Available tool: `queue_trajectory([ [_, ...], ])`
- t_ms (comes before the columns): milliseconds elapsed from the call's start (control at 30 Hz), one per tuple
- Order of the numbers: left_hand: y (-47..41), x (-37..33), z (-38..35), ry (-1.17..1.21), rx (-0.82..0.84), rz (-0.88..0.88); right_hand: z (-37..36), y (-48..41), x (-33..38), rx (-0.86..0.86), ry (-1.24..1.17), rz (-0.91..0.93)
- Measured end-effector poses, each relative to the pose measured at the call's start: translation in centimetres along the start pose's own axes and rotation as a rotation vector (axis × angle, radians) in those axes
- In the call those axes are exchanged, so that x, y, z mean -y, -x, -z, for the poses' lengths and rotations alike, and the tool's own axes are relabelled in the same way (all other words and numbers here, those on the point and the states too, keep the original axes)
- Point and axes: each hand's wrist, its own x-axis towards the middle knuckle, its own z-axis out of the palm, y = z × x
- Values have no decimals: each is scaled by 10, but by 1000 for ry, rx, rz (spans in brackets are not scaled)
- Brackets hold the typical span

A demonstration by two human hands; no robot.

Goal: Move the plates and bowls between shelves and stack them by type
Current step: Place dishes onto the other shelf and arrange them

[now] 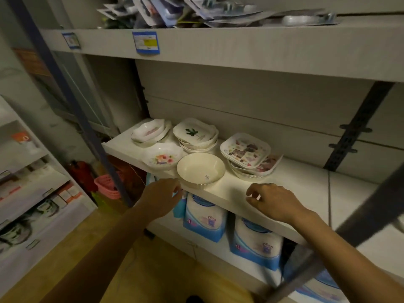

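On the white middle shelf (301,184) stand several stacks of dishes. A round cream bowl (200,170) tops a stack at the front edge. Left of it is a flower-printed scalloped plate (162,157). Behind are a scalloped dish stack (150,132), a square leaf-printed stack (195,133) and a square cartoon-printed plate stack (246,150). My left hand (160,199) hovers just below and left of the cream bowl, fingers loosely curled, holding nothing. Over the shelf's front edge, right of the bowl, my right hand (272,201) hangs empty with relaxed fingers.
The upper shelf (240,47) holds packaged goods and carries blue price tags. Blue-and-white packs (205,217) stand on the shelf below. A dark upright post (72,101) runs at left, a pink basket (107,185) sits behind it, and another shelving unit stands far left.
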Motion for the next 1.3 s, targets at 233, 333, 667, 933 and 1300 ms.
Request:
queue_trajectory([
  [233,-63,61,15,32,16,-12,-8,-74,31,-3,-82,-116],
  [333,-88,83,13,49,53,-21,-21,-97,40,42,-137,-237],
  [667,-160,131,10,66,129,-114,-59,-149,68,77,-498,-586],
  [933,-213,155,19,148,135,-128,-57,-152,98,-63,-444,-765],
  [1300,-302,129,11,12,180,-61,-47,-109,103,-178,-407,-864],
])
